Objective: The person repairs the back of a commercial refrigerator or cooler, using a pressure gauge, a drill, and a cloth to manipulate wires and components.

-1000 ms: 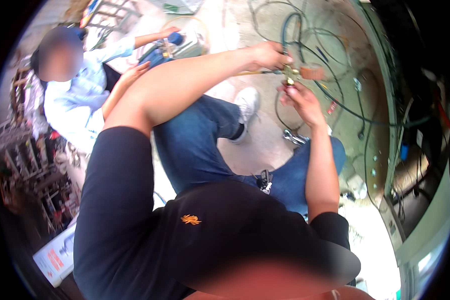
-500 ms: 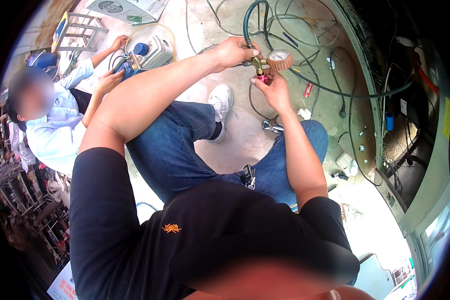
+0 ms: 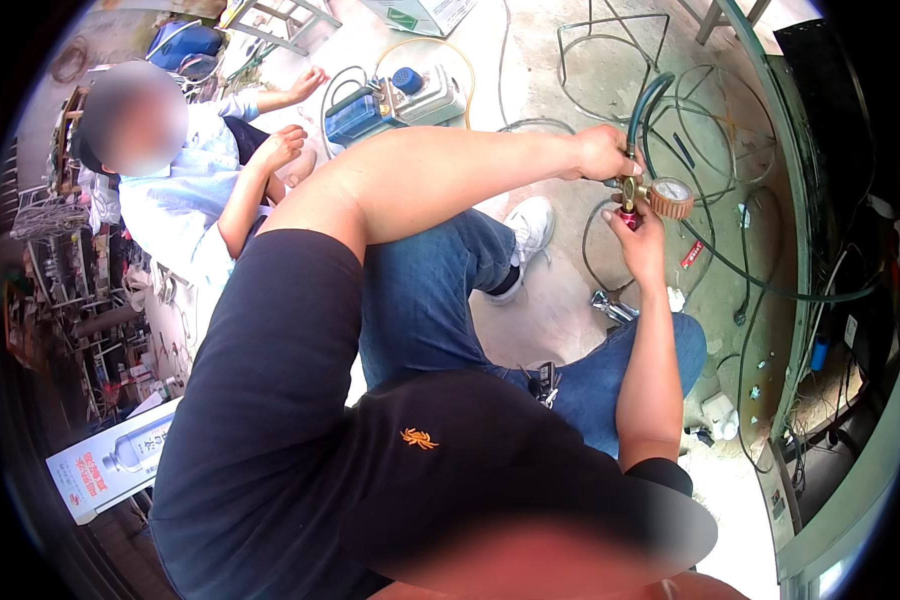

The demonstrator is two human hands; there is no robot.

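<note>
Before me I hold a pressure gauge valve, its brass body [image 3: 629,188] joined to a round gauge [image 3: 671,197] with a ribbed orange-brown rim. My left hand [image 3: 602,153] is closed on the valve's upper part, by the fitting where a dark green hose [image 3: 636,118] rises and loops over. From below, my right hand [image 3: 642,238] pinches the red knob [image 3: 626,216] at the bottom of the valve. Some of the fingers of both hands are hidden behind the fittings. The gauge faces up, to the right of my fingers.
At left a person in a light blue shirt [image 3: 180,215] sits beside a blue and grey pump-like machine [image 3: 425,98]. Hoses and cables [image 3: 715,120] coil over the concrete floor. A shiny metal tool [image 3: 612,308] lies by my right knee. A metal frame edge [image 3: 800,250] runs along the right.
My view has swung left, so everything sits further right. Both hands stay on the valve and its knob. The other person's hands have come away from the blue machine.
</note>
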